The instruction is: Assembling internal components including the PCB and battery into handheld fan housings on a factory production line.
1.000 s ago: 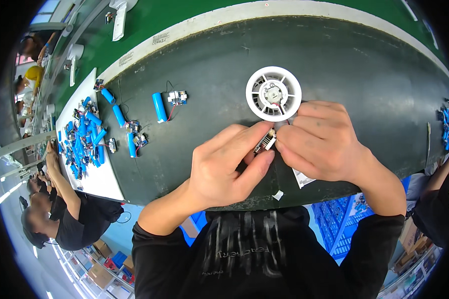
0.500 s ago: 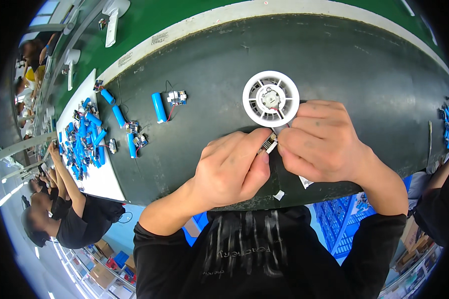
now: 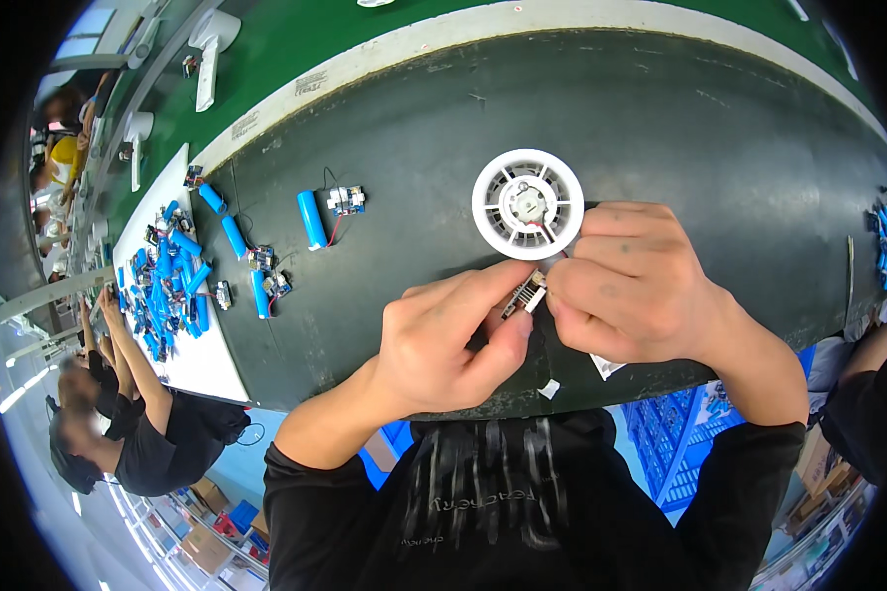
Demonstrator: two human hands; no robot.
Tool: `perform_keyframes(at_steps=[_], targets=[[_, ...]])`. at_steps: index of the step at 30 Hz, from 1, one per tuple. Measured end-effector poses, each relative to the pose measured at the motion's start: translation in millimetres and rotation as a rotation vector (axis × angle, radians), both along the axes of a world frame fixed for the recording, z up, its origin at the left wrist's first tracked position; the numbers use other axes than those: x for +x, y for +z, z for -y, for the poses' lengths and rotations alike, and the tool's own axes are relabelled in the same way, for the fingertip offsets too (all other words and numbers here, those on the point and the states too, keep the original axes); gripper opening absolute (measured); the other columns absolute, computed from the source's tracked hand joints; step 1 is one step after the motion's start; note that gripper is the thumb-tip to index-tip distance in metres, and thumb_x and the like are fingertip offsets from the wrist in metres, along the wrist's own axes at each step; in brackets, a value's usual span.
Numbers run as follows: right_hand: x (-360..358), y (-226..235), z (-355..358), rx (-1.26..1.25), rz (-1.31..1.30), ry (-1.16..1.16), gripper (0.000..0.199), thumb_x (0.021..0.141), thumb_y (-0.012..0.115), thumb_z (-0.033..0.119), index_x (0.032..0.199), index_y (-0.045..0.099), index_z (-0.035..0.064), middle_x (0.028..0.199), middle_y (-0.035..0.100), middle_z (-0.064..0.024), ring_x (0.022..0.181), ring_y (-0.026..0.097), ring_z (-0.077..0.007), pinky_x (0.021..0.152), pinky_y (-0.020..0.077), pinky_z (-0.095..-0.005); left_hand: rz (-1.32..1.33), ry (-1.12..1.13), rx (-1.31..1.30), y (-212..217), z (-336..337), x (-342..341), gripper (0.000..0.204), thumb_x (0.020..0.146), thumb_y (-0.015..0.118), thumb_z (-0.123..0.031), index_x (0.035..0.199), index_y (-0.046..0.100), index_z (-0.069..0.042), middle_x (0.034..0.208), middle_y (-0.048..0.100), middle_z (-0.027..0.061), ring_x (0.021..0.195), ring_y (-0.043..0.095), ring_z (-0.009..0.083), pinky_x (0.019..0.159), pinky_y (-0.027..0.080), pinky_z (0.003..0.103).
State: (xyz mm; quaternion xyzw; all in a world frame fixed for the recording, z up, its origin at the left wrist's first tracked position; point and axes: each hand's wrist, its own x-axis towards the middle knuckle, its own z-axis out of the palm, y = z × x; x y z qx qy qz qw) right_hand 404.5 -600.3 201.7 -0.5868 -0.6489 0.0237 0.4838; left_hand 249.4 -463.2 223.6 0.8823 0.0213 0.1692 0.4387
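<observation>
White plastic fan wheel [image 3: 527,203] sits on the dark surface [image 3: 680,128], just above my hands. My left hand [image 3: 443,340] and right hand [image 3: 633,286] both pinch one small connector piece [image 3: 524,295] between fingertips, each grip clenched on it. Blue cylinder cells [image 3: 311,219] lie well apart, leftward.

Left hand [image 3: 443,345] and right hand [image 3: 641,286] pinching small connector [image 3: 524,295] at 6 o'clock of white fan housing [image 3: 528,204] (on dark conveyor belt [image 3: 680,128]); blue battery cell [image 3: 312,219] at 9 o'clock.
</observation>
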Motion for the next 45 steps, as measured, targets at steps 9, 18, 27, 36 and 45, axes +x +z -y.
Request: perform_keyframes(at_steps=[9, 18, 27, 36, 45], targets=[[1, 0, 2, 0.002, -0.023, 0.015, 0.016, 0.053, 0.066, 0.001, 0.065, 0.056, 0.0044, 0.059, 0.045, -0.0036, 0.052, 0.047, -0.0213, 0.045, 0.0365, -0.0332, -0.003, -0.005, -0.019, 1, -1, 1, 0.036, 0.072, 0.067, 0.005, 0.108, 0.064, 0.009, 0.069, 0.061, 0.0098, 0.052, 0.058, 0.0147, 0.049, 0.047, 0.026], [0, -1, 1, 0.01, -0.028, 0.019, 0.016, 0.051, 0.063, -0.001, 0.062, 0.053, 0.0037, 0.058, 0.045, -0.0041, 0.051, 0.045, -0.0219, 0.044, 0.0363, -0.0329, -0.009, 0.006, 0.002, 4, 0, 1, 0.033, 0.074, 0.068, 0.004, 0.106, 0.065, 0.009, 0.073, 0.066, 0.0132, 0.054, 0.063, 0.0164, 0.05, 0.049, 0.027], [0, -2, 0, 0.028, -0.017, 0.007, 0.017, 0.053, 0.065, 0.002, 0.061, 0.05, 0.0045, 0.058, 0.043, -0.0042, 0.051, 0.044, -0.0213, 0.044, 0.0358, -0.0335, 0.006, 0.009, 0.032, 0, 3, 0, 0.032, 0.076, 0.067, 0.002, 0.107, 0.063, 0.01, 0.065, 0.059, 0.0108, 0.049, 0.056, 0.0187, 0.047, 0.046, 0.029], [1, 4, 0, -0.003, 0.018, 0.046, 0.017, 0.056, 0.068, 0.005, 0.066, 0.054, 0.0037, 0.059, 0.045, -0.0042, 0.053, 0.047, -0.0215, 0.045, 0.0367, -0.0334, 0.099, -0.013, 0.165, -3, 6, 0, 0.033, 0.072, 0.064, 0.004, 0.103, 0.06, 0.014, 0.067, 0.056, 0.0125, 0.051, 0.054, 0.0232, 0.047, 0.045, 0.033], [4, 8, 5, -0.099, 0.023, 0.103, 0.016, 0.059, 0.068, 0.007, 0.071, 0.058, 0.002, 0.063, 0.052, -0.0058, 0.055, 0.052, -0.0228, 0.047, 0.0376, -0.0337, 0.228, -0.017, 0.108, -14, 7, 0, 0.031, 0.068, 0.063, 0.001, 0.096, 0.059, 0.013, 0.066, 0.052, 0.0109, 0.05, 0.052, 0.0248, 0.047, 0.045, 0.035]])
